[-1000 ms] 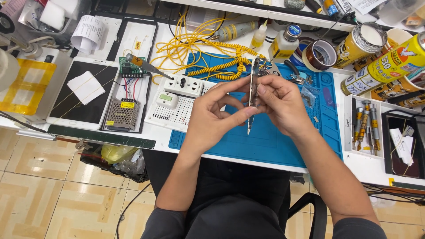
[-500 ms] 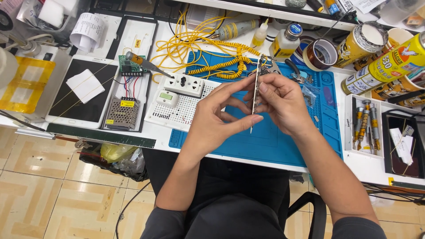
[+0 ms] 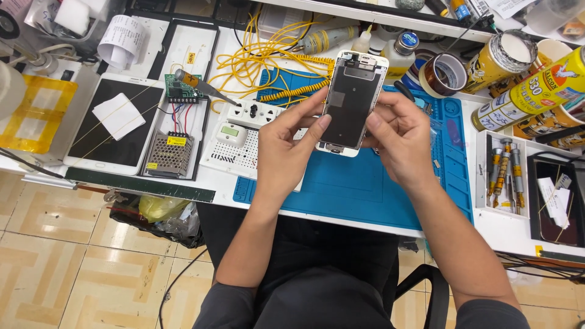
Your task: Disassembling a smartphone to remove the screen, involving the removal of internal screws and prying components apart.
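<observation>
Seen from my headset feed, both hands hold a white-framed phone screen [image 3: 352,100] up above the blue work mat [image 3: 365,183], its dark inner side facing the camera. My left hand [image 3: 286,149] grips the screen's left edge, thumb on the face and fingers curled behind. My right hand [image 3: 399,137] clasps the right edge the same way. Yellow wires [image 3: 268,58] lie tangled behind the screen, near a white power strip [image 3: 253,113]. A roll of brown tape [image 3: 442,74] and yellow cans [image 3: 536,88] stand to the right, beside a tray of screwdrivers [image 3: 503,173].
</observation>
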